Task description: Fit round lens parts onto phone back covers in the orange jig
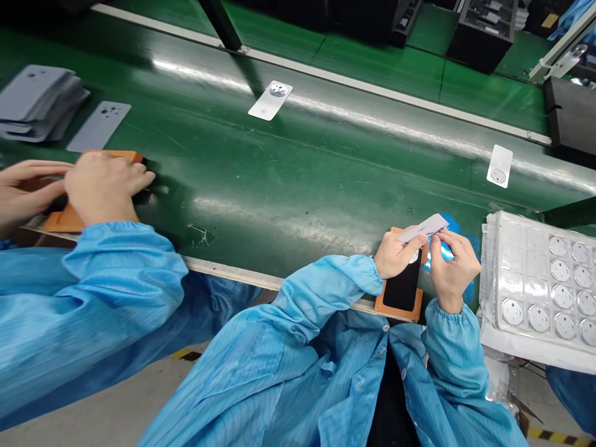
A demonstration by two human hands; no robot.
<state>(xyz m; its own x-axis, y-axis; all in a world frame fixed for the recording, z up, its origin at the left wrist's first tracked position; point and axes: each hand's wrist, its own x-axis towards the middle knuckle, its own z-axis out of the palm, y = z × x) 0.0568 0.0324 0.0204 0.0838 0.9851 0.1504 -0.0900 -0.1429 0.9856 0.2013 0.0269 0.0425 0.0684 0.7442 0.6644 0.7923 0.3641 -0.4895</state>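
Observation:
My left hand [395, 253] grips a pale phone back cover [423, 228], tilted above an orange fixture [380, 305] with a black inlay [400, 287]. The fixture lies at the bench's front edge. My right hand [454, 261] is closed in a pinch at the cover's right end; what its fingertips hold is too small to make out. Shiny blue film pieces [449, 225] lie on the bench behind and beside my right hand. To the right, a clear blister tray [521, 261] holds several round silvery camera pieces [539, 318].
Two phone covers [270, 100] [500, 166] lie apart on the green bench [326, 174]. At left, a co-worker's hands [102, 186] work over another orange fixture [65, 218], near a stack of grey covers [40, 102]. A black post [221, 25] and black bins [482, 37] stand behind.

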